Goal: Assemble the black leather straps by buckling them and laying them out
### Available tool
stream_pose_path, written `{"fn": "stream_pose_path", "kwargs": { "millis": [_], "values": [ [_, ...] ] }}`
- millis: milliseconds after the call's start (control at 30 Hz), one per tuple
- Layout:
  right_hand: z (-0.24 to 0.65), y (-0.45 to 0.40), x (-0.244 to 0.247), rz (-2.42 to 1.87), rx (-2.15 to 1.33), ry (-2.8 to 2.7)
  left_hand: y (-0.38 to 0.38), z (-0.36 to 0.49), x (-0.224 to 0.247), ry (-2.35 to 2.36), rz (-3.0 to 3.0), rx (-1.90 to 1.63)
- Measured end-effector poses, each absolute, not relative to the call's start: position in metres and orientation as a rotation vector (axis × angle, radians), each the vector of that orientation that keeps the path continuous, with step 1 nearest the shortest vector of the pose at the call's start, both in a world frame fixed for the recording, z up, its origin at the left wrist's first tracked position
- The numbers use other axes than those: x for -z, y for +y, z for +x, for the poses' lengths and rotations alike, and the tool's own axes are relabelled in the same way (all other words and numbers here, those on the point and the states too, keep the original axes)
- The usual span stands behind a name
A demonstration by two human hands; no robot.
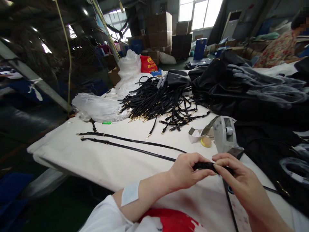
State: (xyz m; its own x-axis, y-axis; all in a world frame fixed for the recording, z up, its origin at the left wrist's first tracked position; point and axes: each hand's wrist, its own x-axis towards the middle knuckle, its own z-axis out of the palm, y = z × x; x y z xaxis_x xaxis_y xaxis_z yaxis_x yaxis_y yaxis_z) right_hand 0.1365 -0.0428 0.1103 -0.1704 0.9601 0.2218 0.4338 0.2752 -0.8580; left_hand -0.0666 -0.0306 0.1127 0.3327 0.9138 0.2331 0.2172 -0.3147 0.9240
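In front of me, my left hand point(185, 170) pinches a black strap point(204, 165) between thumb and fingers. My right hand point(241, 177) grips the same strap just to the right, its thumb and fingertips closed on it. Two long black strap lengths point(135, 149) with buckles run leftward across the white table from my left hand. Whether both join the held part is hidden by the hand. Right of my right hand, a thin black strap with a gold-coloured clasp point(283, 189) lies on dark material.
A heap of black straps point(154, 100) with gold-coloured hooks covers the table's middle. Beyond my hands stands a white tape dispenser point(224, 133) beside a yellow roll point(206, 141). Clear plastic bags point(101, 106) lie left; black bags point(222, 80) pile right. A person point(277, 48) is at the far right.
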Motion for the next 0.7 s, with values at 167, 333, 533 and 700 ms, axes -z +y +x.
{"fn": "stream_pose_path", "kwargs": {
  "millis": [167,333,533,700],
  "values": [
    [0.127,-0.041,-0.111,-1.187,-0.854,-1.726,-0.032,-0.068,-0.113,1.052,1.727,-1.000],
    [0.124,-0.039,-0.112,-1.182,-0.864,-1.732,-0.034,-0.066,-0.111,1.048,1.734,-0.996],
    [0.132,-0.038,-0.107,-1.233,-0.895,-1.718,-0.033,-0.061,-0.106,1.061,1.801,-0.998],
    [0.138,-0.036,-0.112,-1.234,-0.929,-1.688,-0.034,-0.061,-0.109,1.116,1.645,-1.126]
  ]
}}
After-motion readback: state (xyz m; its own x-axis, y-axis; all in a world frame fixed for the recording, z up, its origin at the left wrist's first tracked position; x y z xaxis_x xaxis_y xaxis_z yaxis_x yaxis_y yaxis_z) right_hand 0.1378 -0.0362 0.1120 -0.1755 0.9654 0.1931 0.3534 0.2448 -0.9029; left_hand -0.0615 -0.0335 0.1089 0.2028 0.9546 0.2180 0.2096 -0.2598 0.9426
